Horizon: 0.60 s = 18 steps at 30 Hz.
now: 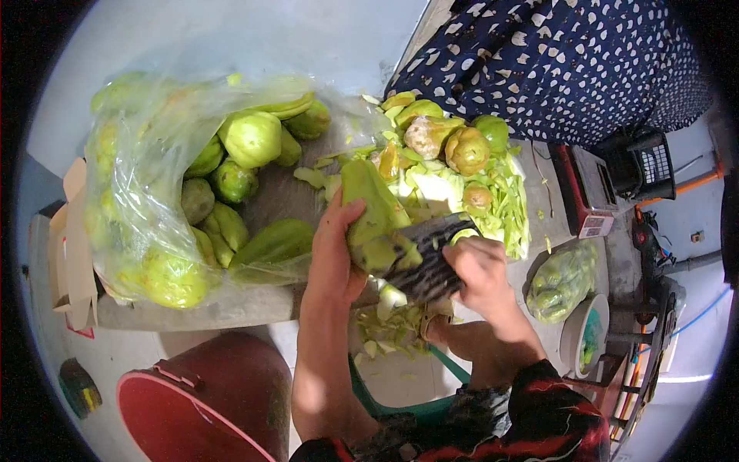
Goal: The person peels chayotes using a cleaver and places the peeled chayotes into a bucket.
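Observation:
My left hand grips a long green fruit that looks like a green papaya from below and the side, holding it upright and tilted over the table edge. My right hand is closed around a wide dark blade, apparently a knife, streaked pale and partly blurred. The blade lies against the lower right side of the fruit. A heap of green peel strips lies beyond my right hand, with several brownish, blemished fruits on top.
A clear plastic bag of green fruits spreads over the table's left side. Below stands a red bucket. A red scale, a bagged bundle of green produce and a white basin are at right. Peels litter the floor.

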### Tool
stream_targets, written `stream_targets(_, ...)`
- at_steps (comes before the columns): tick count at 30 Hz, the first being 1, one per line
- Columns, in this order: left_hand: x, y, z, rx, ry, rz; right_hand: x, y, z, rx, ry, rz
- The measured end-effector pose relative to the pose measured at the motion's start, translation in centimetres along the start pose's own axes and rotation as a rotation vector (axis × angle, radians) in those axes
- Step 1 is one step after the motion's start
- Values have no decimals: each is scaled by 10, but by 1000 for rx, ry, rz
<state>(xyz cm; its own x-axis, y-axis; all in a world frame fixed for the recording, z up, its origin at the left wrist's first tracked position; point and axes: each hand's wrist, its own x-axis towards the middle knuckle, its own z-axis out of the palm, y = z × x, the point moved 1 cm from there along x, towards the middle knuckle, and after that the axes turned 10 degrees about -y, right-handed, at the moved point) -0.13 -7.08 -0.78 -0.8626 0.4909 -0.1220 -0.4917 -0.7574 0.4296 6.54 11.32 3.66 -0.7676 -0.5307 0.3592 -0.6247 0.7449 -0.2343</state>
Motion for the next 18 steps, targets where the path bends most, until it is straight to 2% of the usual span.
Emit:
stream_targets(3,-2,3,2,84,68,-51,-3,-8,-1,-20,-15,-36)
stream_targets(5,-2,0,0,23,-6,-46,-5,0,5,2,-16,6)
stream_targets(8,2,-6,-11,82,5,-10,-8,27,20,-83,-29,281)
stream_targets(11,-1,-4,-10,29,6,-67,-11,30,16,-65,1,303)
stream_targets(13,0,-4,-8,14,24,-60,-9,21,8,-62,25,239)
stream_targets(16,-2,1,-5,-69,66,-134,1,-6,-8,6,-21,4)
stream_targets(18,-1,1,-5,-42,31,-100,-1,-10,-11,20,-38,-16)
